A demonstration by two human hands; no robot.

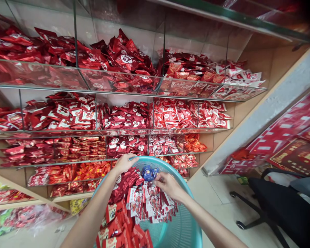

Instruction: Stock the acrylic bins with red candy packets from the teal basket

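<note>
A teal plastic basket [189,213] holds several groups of small packets. My left hand [125,163] is closed over its far rim, the thumb lying along the edge. Inside the basket, my right hand [168,186] has its fingertips pinched together above the red-and-white packets [153,201]; what they grip, if anything, is hidden. Just left of those fingertips sit blue packets [148,173]. Dark red packets [130,181] fill the far left part of the basket, and larger red packets [115,225] with cream labels lie at the near left.
Glass-fronted shelves [129,93] divided into compartments stand ahead, filled with red, white and orange packets. A black wheeled chair [279,199] is at the right on the tiled floor [209,206]. Clear plastic bags of packets [28,218] lie low at the left.
</note>
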